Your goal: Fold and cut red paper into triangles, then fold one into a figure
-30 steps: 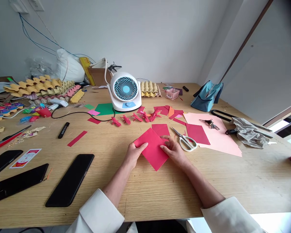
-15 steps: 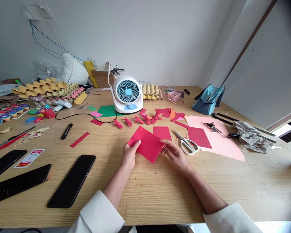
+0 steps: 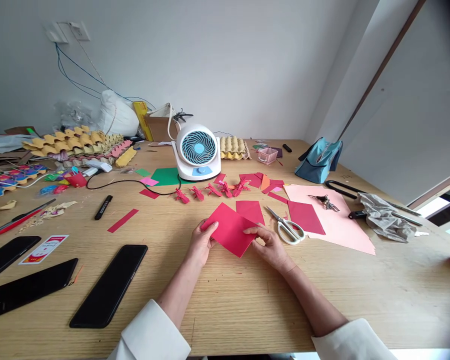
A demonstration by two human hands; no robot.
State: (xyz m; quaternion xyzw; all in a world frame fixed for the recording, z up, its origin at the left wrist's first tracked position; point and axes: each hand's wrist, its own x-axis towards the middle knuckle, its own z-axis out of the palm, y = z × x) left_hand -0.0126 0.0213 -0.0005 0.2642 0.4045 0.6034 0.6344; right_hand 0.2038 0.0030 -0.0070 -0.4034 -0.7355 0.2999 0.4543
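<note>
A square sheet of red paper [image 3: 230, 231] is held up between my two hands over the table. My left hand [image 3: 201, 242] pinches its left corner, thumb on top and the other fingers underneath. At the right corner, my right hand [image 3: 272, 247] grips the sheet, with its fingertips on the upper face. White-handled scissors [image 3: 290, 231] lie just right of my right hand, blades pointing away. Behind the sheet lies another red paper piece [image 3: 249, 211]. A row of several small folded red paper shapes [image 3: 213, 189] stretches across the table beyond.
A white fan [image 3: 198, 150] stands at the back middle. Right are pink paper [image 3: 345, 235] with keys [image 3: 324, 201] on it, and a blue bag [image 3: 318, 162]. Left lie a black phone [image 3: 110, 285], a marker [image 3: 103, 207] and egg trays [image 3: 71, 142].
My right thumb and fingers have shifted inward from the sheet's right corner onto its upper face. The view has tilted slightly, so everything sits a little lower.
</note>
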